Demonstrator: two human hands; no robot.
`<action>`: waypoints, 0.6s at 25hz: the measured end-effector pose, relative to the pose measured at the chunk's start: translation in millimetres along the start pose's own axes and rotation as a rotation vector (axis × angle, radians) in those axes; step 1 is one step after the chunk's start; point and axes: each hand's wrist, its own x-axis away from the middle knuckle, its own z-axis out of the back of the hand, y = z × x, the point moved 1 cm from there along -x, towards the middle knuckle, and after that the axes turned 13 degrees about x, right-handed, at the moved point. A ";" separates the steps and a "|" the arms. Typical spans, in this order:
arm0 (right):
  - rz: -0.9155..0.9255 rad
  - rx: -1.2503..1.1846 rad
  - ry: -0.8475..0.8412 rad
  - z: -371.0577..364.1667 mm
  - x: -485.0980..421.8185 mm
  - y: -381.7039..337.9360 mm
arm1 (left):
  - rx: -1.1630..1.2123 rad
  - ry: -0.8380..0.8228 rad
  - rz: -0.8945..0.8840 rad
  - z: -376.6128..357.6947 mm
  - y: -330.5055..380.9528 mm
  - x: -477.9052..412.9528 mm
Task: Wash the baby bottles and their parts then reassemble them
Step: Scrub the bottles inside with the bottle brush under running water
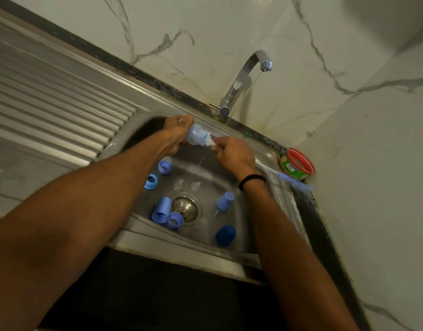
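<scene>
Left hand [175, 137] grips the bottle [196, 136] over the sink [181, 249]. Its long axis runs 10 to 4 o'clock, mouth toward the nearer right hand [232, 154], whose curled fingers pinch that mouth.

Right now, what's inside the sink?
Blue rings, blue caps and two clear teats lie around the drain strainer in the sink. The right forearm covers its right side, so anything there is hidden.
</scene>
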 end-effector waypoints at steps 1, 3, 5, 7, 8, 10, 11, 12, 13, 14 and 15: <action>-0.007 -0.002 0.027 -0.8 -2.1 4.3 | 0.001 0.006 0.003 -0.9 -1.1 -0.7; 0.094 -0.002 -0.020 -2.9 -0.5 2.6 | -0.030 0.022 -0.009 -2.8 -0.2 0.4; 0.058 0.009 -0.019 -6.2 -2.5 2.4 | -0.024 0.020 -0.012 -2.6 -1.3 0.4; -0.019 -0.063 -0.026 -0.9 -4.2 5.6 | -0.001 0.012 -0.004 -3.0 -3.2 -0.5; 0.011 -0.094 -0.063 3.2 -3.8 5.8 | -0.005 0.016 -0.010 -3.2 -3.3 0.1; 0.068 -0.122 -0.128 2.4 -3.9 5.1 | -0.002 0.023 -0.024 -2.8 -2.7 -1.0; 0.066 -0.068 -0.098 1.8 -6.3 5.8 | 0.010 0.021 -0.025 -3.0 -2.7 -2.5; 0.066 -0.004 -0.063 1.0 -7.4 4.9 | 0.021 0.022 -0.023 -3.5 -2.6 -2.9; 0.044 0.015 -0.023 -0.5 -8.9 5.5 | 0.031 0.029 -0.022 -3.9 -3.2 -3.8; 0.046 0.030 0.002 -2.4 -9.5 5.8 | 0.041 0.041 -0.025 -4.4 -3.7 -4.5; 0.056 0.009 0.022 -4.9 -7.4 3.9 | 0.050 0.053 -0.032 -4.3 -4.8 -5.1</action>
